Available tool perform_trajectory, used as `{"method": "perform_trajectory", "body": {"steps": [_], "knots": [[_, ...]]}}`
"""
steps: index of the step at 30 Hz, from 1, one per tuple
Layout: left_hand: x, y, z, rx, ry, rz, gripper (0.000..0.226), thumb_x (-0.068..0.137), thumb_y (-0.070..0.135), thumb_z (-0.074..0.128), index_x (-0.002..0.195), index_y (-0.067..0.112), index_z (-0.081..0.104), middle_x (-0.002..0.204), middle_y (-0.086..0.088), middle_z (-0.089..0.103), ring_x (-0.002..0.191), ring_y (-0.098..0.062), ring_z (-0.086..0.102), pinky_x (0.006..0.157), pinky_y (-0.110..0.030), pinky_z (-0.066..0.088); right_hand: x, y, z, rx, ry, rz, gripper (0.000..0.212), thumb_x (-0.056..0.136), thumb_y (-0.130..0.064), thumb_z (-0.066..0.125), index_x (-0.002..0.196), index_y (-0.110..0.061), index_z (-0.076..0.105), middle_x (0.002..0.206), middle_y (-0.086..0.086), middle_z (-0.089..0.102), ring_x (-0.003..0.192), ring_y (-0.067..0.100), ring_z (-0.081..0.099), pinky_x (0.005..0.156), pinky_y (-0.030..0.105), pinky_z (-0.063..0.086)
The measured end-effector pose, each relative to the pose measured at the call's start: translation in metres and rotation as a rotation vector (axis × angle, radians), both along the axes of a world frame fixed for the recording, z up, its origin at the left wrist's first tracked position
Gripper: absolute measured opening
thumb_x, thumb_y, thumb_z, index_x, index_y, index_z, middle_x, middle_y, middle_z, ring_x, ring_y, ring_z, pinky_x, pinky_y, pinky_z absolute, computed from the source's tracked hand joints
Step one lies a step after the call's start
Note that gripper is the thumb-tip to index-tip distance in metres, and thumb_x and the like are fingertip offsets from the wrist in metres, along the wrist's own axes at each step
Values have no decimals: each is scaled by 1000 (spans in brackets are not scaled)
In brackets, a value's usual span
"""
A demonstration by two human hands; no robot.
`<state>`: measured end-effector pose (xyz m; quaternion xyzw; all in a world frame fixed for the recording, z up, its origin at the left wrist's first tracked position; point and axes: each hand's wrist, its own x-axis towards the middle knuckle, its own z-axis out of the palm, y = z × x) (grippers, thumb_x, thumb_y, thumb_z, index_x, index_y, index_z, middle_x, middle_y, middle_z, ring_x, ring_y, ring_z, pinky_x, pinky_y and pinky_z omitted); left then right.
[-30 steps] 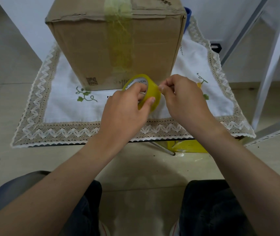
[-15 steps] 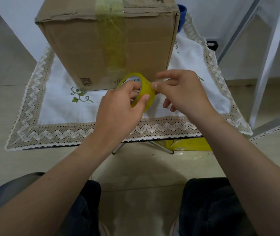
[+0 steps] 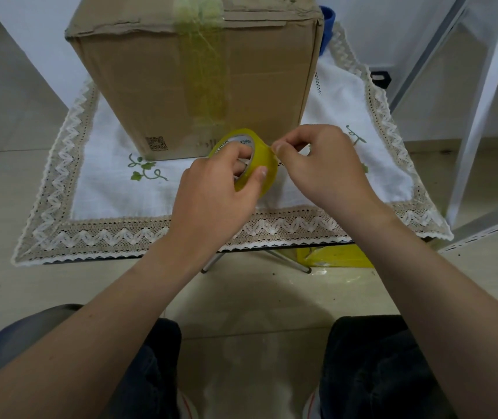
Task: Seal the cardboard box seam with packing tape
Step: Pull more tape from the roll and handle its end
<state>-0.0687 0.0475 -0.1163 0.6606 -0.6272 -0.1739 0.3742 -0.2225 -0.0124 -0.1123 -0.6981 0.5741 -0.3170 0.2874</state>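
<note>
A tall brown cardboard box stands on a small table covered by a white lace-edged cloth. A strip of yellowish tape runs from its top down the front face. My left hand grips a yellow tape roll just in front of the box, fingers through the core and thumb on the outer face. My right hand pinches at the roll's right edge with thumb and forefinger; I cannot tell if a tape end is lifted.
A blue object peeks out behind the box's right corner. A white metal frame rises at the right. A yellow bag lies on the tiled floor under the table, by its metal legs. My knees are at the bottom.
The view shifted slightly, so the box sits a little further right. My right fingers went from spread over the roll to a tight pinch at its right edge. The left hand keeps its grip.
</note>
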Motion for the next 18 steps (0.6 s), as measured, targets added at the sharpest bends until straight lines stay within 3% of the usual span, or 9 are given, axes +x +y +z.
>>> {"method": "perform_trajectory", "body": {"steps": [3, 5, 8, 10, 13, 15, 18], "knots": [[1, 1, 0, 13, 0, -27, 29, 92, 43, 65, 114, 26, 68, 89, 12, 77, 87, -12, 72, 78, -42, 59, -6, -1, 5, 127, -116, 50, 15, 95, -31, 73, 82, -23, 73, 85, -9, 71, 51, 1, 56, 43, 16, 44], [1, 1, -2, 36, -16, -53, 33, 88, 49, 63, 115, 31, 67, 91, 13, 77, 89, -11, 72, 79, -41, 59, -10, -1, 7, 183, -148, 71, 15, 96, -27, 74, 83, -19, 74, 87, -6, 73, 53, 9, 57, 41, 24, 47], [1, 2, -4, 42, -25, -66, 32, 88, 48, 61, 116, 34, 66, 92, 14, 78, 91, -12, 73, 79, -41, 59, -12, -2, 6, 189, -147, 85, 11, 96, -24, 73, 86, -20, 74, 85, -5, 71, 54, 11, 58, 41, 26, 47], [2, 1, -4, 22, -19, -53, 32, 90, 45, 61, 117, 30, 67, 90, 14, 77, 89, -14, 72, 78, -42, 58, -12, -3, 5, 206, -181, 76, 6, 95, -26, 75, 96, -20, 73, 89, -1, 70, 55, 12, 59, 40, 25, 46], [2, 0, -4, 4, -11, -34, 34, 91, 43, 62, 119, 25, 68, 88, 12, 77, 87, -15, 71, 76, -42, 58, -12, -3, 4, 209, -179, 76, 15, 95, -28, 75, 108, -21, 74, 95, 2, 70, 56, 13, 61, 39, 26, 47], [2, 0, -4, 4, -4, -34, 33, 92, 41, 64, 121, 24, 68, 91, 11, 77, 89, -15, 71, 78, -43, 58, -12, -3, 3, 164, -149, 82, 9, 96, -26, 73, 102, -24, 79, 91, -3, 72, 53, 10, 60, 40, 26, 48], [2, 0, -6, 5, -10, -32, 32, 94, 37, 67, 122, 23, 67, 96, 9, 78, 93, -17, 71, 80, -44, 58, -12, -4, -1, 76, -89, 55, 12, 96, -22, 71, 89, -28, 78, 78, -17, 69, 53, -5, 59, 46, 9, 41]]}}
